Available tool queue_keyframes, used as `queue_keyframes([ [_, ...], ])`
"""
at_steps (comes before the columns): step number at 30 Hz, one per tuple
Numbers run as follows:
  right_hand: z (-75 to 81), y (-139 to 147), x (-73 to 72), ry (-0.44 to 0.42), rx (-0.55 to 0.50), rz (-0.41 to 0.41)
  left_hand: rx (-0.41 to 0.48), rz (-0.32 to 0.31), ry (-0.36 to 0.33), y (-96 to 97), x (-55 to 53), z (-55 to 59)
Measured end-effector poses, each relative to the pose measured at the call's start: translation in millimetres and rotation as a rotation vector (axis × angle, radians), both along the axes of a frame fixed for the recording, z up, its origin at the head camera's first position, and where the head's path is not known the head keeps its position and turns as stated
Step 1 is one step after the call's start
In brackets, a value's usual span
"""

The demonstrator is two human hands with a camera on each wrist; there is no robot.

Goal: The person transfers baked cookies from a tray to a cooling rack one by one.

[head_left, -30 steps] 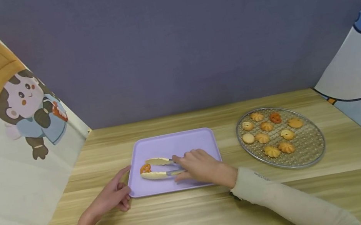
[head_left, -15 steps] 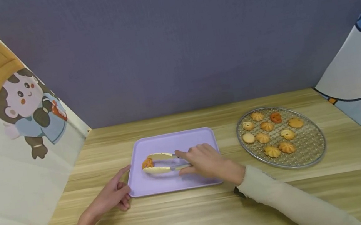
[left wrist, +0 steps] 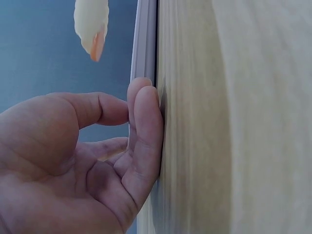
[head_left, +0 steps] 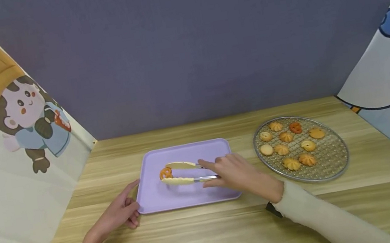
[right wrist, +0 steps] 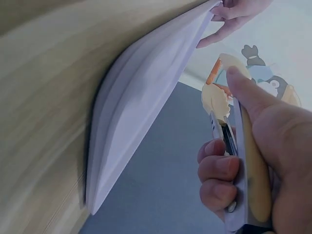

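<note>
My right hand [head_left: 238, 173] grips a pair of tongs [right wrist: 253, 170] with cream tips and metal arms. Between the tips sits an orange-brown pretzel [head_left: 165, 173], over the left half of the purple tray [head_left: 192, 153]. In the right wrist view the tips are raised above the tray's surface, the thumb along one arm and the fingers curled round the other. My left hand [head_left: 118, 212] pinches the tray's left rim near its front corner. The left wrist view has the thumb [left wrist: 114, 111] against the rim and fingertips on its outer side.
A round metal mesh rack [head_left: 331, 160] stands to the right of the tray. On it lie several cookies, among them a reddish pretzel [head_left: 295, 128] and a plain round cookie [head_left: 266, 150]. A dark panel [head_left: 185, 55] rises behind the wooden table [head_left: 182, 241].
My right hand has drawn the tongs and the pretzel to the right and slightly away from me over the tray. My left hand has stayed at the tray's rim.
</note>
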State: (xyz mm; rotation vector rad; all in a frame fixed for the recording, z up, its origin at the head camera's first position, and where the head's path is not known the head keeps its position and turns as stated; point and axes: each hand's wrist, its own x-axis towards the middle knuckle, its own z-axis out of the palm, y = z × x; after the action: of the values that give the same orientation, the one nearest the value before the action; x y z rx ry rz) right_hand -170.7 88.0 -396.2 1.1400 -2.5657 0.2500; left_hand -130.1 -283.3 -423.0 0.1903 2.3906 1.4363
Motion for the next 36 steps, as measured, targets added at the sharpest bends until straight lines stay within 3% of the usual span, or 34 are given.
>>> queue_keyframes([
  [6, 3.1, 15.9, 9.5, -0.013, 0.003, -0.022, 0.000, -0.004, -0.007, -0.5, -0.4, 0.2],
  [15, 6.8, 35.8, 17.8, 0.082, -0.026, -0.015, 0.012, -0.004, -0.015, -0.5, -0.6, 0.1],
  [24, 8.4, 55.5, 27.5, 0.056, -0.064, -0.019, 0.016, -0.004, -0.016, -0.9, -0.4, 0.0],
  [36, 7.9, 81.1, 36.8, 0.125, -0.103, -0.046, 0.023, -0.006, -0.020, -0.1, -0.3, 0.6],
])
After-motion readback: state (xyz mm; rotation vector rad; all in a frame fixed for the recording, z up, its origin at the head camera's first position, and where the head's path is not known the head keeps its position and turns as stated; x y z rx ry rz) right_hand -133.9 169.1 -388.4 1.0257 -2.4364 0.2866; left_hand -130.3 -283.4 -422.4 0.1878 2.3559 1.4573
